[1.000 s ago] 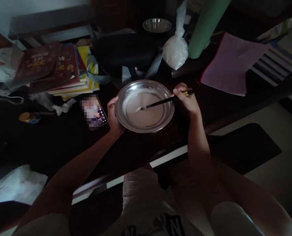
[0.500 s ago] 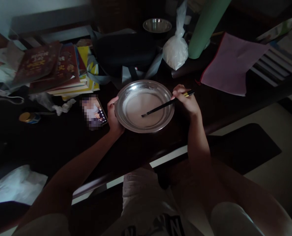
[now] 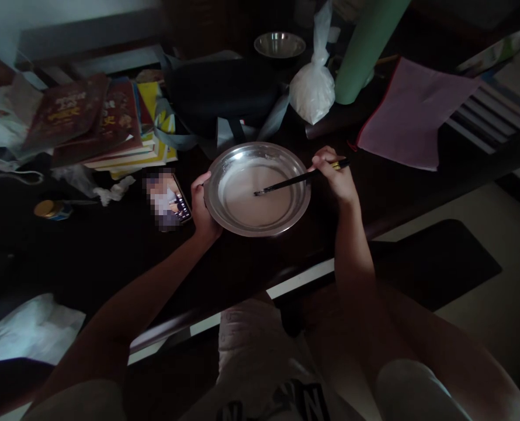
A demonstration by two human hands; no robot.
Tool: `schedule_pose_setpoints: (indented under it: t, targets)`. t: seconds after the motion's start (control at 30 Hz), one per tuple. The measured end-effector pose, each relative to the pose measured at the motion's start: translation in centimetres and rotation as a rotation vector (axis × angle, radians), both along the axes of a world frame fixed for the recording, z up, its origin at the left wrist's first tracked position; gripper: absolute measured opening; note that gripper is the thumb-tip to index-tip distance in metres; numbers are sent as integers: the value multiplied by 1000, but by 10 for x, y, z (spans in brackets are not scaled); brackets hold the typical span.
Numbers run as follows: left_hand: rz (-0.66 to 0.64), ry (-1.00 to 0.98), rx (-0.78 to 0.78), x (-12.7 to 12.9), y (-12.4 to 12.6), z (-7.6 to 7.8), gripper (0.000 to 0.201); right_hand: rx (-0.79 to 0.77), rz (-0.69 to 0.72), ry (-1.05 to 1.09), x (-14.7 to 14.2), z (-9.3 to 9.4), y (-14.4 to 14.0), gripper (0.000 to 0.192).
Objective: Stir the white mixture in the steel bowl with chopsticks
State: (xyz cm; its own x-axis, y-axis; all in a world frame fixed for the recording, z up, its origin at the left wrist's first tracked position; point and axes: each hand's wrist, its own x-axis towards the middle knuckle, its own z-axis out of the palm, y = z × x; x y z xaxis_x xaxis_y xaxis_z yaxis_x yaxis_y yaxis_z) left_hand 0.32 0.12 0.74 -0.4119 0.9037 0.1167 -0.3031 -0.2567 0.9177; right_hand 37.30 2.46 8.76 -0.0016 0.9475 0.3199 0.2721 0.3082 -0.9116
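Fingers of the left hand (image 3: pixel 201 202) curl around the left rim of the steel bowl (image 3: pixel 257 188), gripping it where it sits on the dark table (image 3: pixel 89 251) near the front edge. Just left of that hand lies a phone (image 3: pixel 169 199), and further left and back a stack of books (image 3: pixel 97 120). Inside the bowl lies a pale, smooth batter (image 3: pixel 255 196). Dark chopsticks (image 3: pixel 295 179) slant across it, tips resting near the middle of the batter. At the bowl's right rim the right hand (image 3: pixel 336 178) pinches their upper ends, fingers closed around them. Behind stands a white bag (image 3: pixel 312 88), with a pink cloth (image 3: pixel 406 114) further right.
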Motion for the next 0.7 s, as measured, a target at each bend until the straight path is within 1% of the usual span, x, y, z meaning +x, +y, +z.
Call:
schedule_pose_setpoints:
  t: [0.13,0.2,0.27,0.33,0.43,0.5,0.63,0.7]
  targets:
    - [-43,37,10,-4,1,-4,51,-38,33,-5,-1,3,-2,61]
    - [-30,46,9,-4,1,-4,52,-40,27,-20,-2,4,-3,63]
    - [0,42,5,-2,1,-4,52,-22,-5,-16,-2,5,-3,66]
    - [1,44,-3,-2,1,-3,49,-10,-22,-1,-2,4,-2,67]
    - [-25,61,-19,-3,1,-3,46,-15,21,-7,-3,3,-2,67]
    - [-13,57,-14,-4,2,-4,46,-14,36,-24,-4,4,-1,67]
    - [-18,40,-2,-4,2,-4,44,-8,-28,1,-3,5,-2,63]
    - [-18,28,0,-3,2,-4,45,-15,-19,15,-3,5,-2,61]
